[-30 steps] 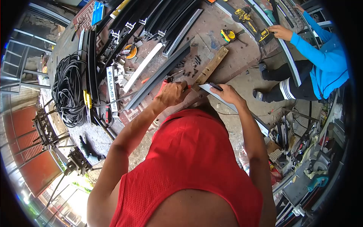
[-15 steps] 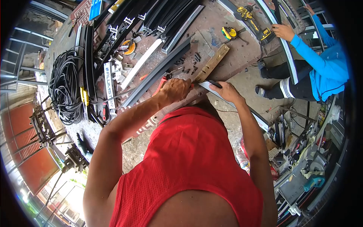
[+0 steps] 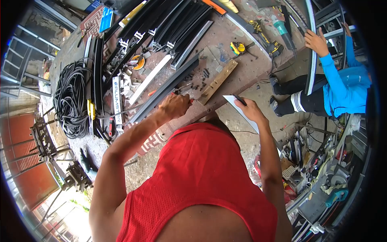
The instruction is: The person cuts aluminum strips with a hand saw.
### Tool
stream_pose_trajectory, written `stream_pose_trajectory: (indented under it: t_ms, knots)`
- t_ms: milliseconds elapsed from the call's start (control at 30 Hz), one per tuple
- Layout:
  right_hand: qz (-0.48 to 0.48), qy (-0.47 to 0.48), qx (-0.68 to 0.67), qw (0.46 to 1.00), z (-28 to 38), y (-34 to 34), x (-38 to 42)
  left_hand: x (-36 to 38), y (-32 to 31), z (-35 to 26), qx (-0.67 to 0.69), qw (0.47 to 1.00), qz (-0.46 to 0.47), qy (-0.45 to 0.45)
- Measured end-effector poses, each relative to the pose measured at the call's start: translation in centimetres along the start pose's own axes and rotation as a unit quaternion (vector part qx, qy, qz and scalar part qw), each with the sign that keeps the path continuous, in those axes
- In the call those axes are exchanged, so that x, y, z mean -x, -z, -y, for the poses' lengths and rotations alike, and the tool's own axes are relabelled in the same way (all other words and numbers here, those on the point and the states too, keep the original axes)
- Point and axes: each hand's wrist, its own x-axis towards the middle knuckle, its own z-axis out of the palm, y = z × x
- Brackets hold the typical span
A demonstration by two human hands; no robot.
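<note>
My left hand is closed over the bench edge around a tool with red parts, mostly hidden by the fingers. In my right hand is a long aluminium profile, pale on its face and dark along one side. Its cut end points toward the bench, off the front edge, and the rest runs back under my forearm. Between the hands, a worn wooden block with notches lies on the bench, apart from the profile. Dark plastic bits are scattered beside it, and a dark grey bar lies just beyond my left hand.
The workbench carries black profiles, a cable coil, a tape measure, a yellow drill and a teal grinder. At right, a co-worker in a blue sleeve holds a long strip. Offcuts crowd the lower right.
My right hand has drawn the profile away from the wooden block, down and right. My left hand has moved left and slightly down. The co-worker's hand and strip have shifted right.
</note>
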Motion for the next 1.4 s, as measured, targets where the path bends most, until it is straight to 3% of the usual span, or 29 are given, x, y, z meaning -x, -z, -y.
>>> stream_pose_trajectory:
  t_ms: [100,133,167,200,233,300,333,367,400,500,533,567,633,733,833,1000,1100,1200,1267,1300,1333,1400]
  knots:
    - [-0.104,0.077,-0.054,0.990,3.4,5.7,3.3,0.1,3.4,-2.5,0.088,0.991,-0.085,0.050]
    - [-0.209,0.117,-0.061,0.969,3.6,7.5,3.6,-0.1,4.2,-2.8,0.117,0.986,-0.106,0.052]
    - [-0.205,0.066,-0.116,0.970,-0.4,10.8,3.6,-0.1,5.0,-3.0,0.145,0.980,-0.128,0.056]
    - [-0.222,0.169,-0.267,0.922,4.0,12.5,5.0,-0.4,5.7,-3.7,0.169,0.972,-0.146,0.076]
    - [-0.232,0.265,-0.408,0.842,9.2,14.9,6.9,-0.6,5.5,-4.0,0.232,0.952,-0.172,0.099]
    - [-0.462,0.234,-0.482,0.707,11.3,16.9,7.7,-1.4,5.1,-4.7,0.358,0.896,-0.225,0.137]
    - [-0.535,0.199,-0.502,0.649,11.3,17.0,7.3,-1.1,5.9,-5.5,0.429,0.856,-0.182,0.223]
    - [-0.602,0.163,-0.518,0.586,10.9,16.9,6.7,-1.2,5.3,-5.6,0.544,0.791,-0.203,0.192]
    - [-0.606,0.109,-0.546,0.569,8.4,17.1,6.2,-1.1,5.6,-6.0,0.604,0.758,-0.200,0.145]
    - [-0.561,0.056,-0.625,0.540,0.4,15.5,4.2,-0.5,7.7,-8.2,0.732,0.628,-0.262,0.041]
    - [-0.554,0.036,-0.638,0.534,-1.4,14.5,3.5,-0.4,7.6,-6.9,0.729,0.652,-0.205,0.011]
    - [-0.556,-0.003,-0.635,0.536,-1.7,13.5,3.2,-0.2,8.4,-7.3,0.740,0.635,-0.221,0.013]
    - [-0.541,-0.065,-0.661,0.516,-1.2,11.8,2.8,0.0,9.0,-7.2,0.727,0.651,-0.220,0.012]
    - [-0.515,-0.063,-0.694,0.499,-1.4,10.3,2.8,0.2,10.3,-8.3,0.702,0.672,-0.234,0.026]
    - [-0.501,-0.063,-0.687,0.522,-0.7,8.8,3.2,-0.3,9.5,-7.8,0.715,0.662,-0.225,0.012]
    - [-0.552,-0.104,-0.666,0.491,-0.7,7.2,3.4,-0.8,9.2,-8.0,0.695,0.676,-0.242,0.033]
    - [-0.568,-0.108,-0.642,0.504,0.9,6.8,4.0,-0.7,9.2,-7.9,0.677,0.697,-0.233,0.041]
    - [-0.559,-0.072,-0.635,0.528,-1.8,6.5,3.2,-0.4,9.3,-7.5,0.631,0.734,-0.243,0.053]
    - [-0.568,-0.051,-0.625,0.533,-0.2,5.6,3.3,-0.7,9.4,-7.0,0.601,0.760,-0.241,0.054]
    - [-0.547,-0.004,-0.656,0.521,-2.0,4.9,3.1,-0.6,9.4,-6.6,0.590,0.771,-0.235,0.053]
    - [-0.547,-0.010,-0.652,0.525,-2.9,4.2,2.9,-0.6,9.6,-6.8,0.605,0.758,-0.234,0.059]
    - [-0.581,-0.035,-0.660,0.475,-2.9,3.2,2.4,-0.9,9.1,-6.4,0.645,0.729,-0.219,0.063]
